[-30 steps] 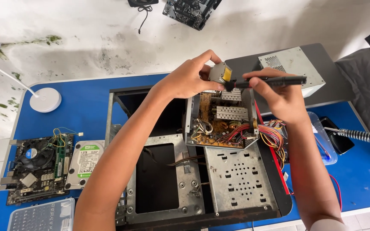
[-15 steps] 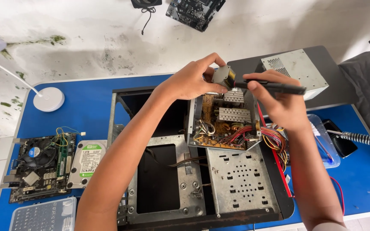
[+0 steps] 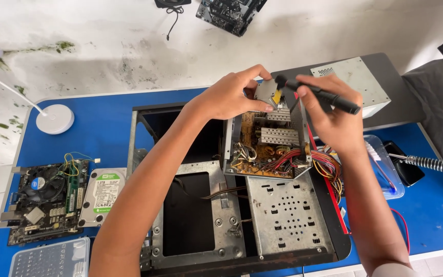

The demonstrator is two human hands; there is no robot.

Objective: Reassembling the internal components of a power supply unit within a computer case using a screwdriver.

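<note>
Presently, two bare hands work over one opened power supply (image 3: 265, 146) that sits tilted on top of one gutted computer case (image 3: 232, 215). The left hand (image 3: 232, 95) pinches a small grey-and-yellow part (image 3: 268, 92) at the far rim of the power supply, thumb below, fingers curled above. The right hand (image 3: 334, 120) is closed around one black screwdriver (image 3: 320, 94), its tip touching that same part. Inside the power supply: one brown circuit board, two finned metal heat sinks (image 3: 279, 136), and one bundle of coloured wires (image 3: 324, 166) spilling over its right side. The case lies flat on one blue table (image 3: 98, 128). Left of the case lie one motherboard (image 3: 44, 200) and, just beside it, one hard drive (image 3: 103, 195); one clear plastic bit box (image 3: 49, 259) sits near the front edge. One white lamp base (image 3: 55, 119) stands at far left. Right of the hands: one grey metal cover (image 3: 355, 77), one clear tray (image 3: 385, 169), one soldering iron stand (image 3: 429, 164).
</note>
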